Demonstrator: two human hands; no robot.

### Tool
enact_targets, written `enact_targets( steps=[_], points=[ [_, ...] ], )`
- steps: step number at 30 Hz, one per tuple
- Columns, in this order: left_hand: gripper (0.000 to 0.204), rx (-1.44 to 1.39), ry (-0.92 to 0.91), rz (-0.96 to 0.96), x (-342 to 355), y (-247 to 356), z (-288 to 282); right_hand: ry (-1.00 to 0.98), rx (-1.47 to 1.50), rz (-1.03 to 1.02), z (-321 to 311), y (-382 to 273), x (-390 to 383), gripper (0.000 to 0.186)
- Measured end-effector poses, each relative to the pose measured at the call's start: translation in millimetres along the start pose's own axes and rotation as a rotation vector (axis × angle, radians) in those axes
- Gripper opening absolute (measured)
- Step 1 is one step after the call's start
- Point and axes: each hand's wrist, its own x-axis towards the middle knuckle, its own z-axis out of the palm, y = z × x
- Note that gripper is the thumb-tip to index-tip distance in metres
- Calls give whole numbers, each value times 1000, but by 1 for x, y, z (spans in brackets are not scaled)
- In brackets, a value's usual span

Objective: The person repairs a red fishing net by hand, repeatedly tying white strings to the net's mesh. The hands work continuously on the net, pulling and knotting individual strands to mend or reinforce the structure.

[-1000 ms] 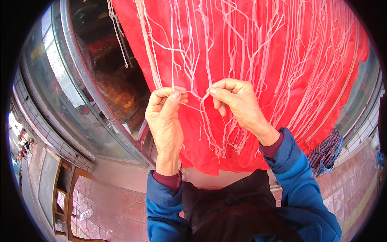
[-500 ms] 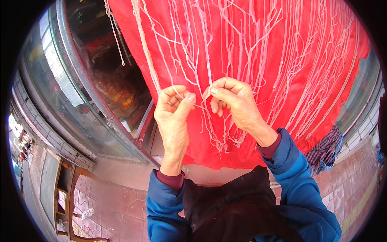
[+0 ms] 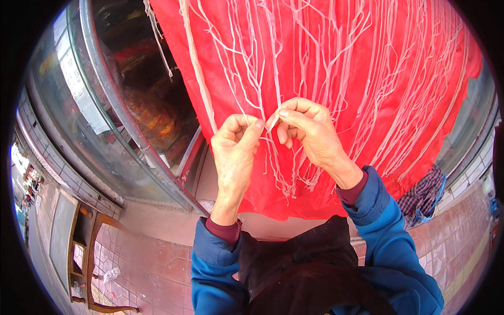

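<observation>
Many thin white cords (image 3: 336, 58) hang down over a bright red cloth (image 3: 367, 121), some crossing and joined in a net-like pattern. My left hand (image 3: 234, 152) has thumb and forefinger pinched on one of these cords, near the cloth's left side. Close beside it, my right hand (image 3: 310, 131) pinches another cord between thumb and forefinger, its other fingers curled. The two sets of fingertips almost meet. Below them dangle loose, frayed cord ends (image 3: 286, 186). Exactly how the cords cross between my fingertips is too small to tell.
Left of the cloth stands a curved glass panel with a metal frame (image 3: 113, 89); dark shelves and orange goods show behind it. A wooden piece of furniture (image 3: 92, 252) is on the tiled floor (image 3: 152, 273) at lower left. A checked cloth bundle (image 3: 422, 194) lies at right.
My left hand has moved right and slightly up, bringing its fingertips closer to my right hand. The right hand has barely shifted and still pinches its cord.
</observation>
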Motion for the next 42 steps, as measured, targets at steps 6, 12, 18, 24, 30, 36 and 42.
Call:
enact_targets(
  steps=[6,12,18,24,30,36,42],
  points=[
    [6,58,2,-55,-5,1,-2,-17,36,19,-2,-1,1,11],
    [4,-24,-147,-124,0,2,-8,-42,78,38,-3,1,5,12],
    [4,16,-79,-84,1,0,-10,-41,147,52,-7,2,5,13],
    [4,29,38,-73,3,-4,-18,-30,170,19,-14,1,3,12],
    [3,9,55,-17,6,-5,-25,46,182,-114,-20,-4,0,14],
    [4,17,51,-39,2,-3,-21,52,148,-104,-16,-3,-1,13],
    [7,-16,-37,-42,-3,1,-14,8,108,-51,-14,-3,-3,13]
  ],
)
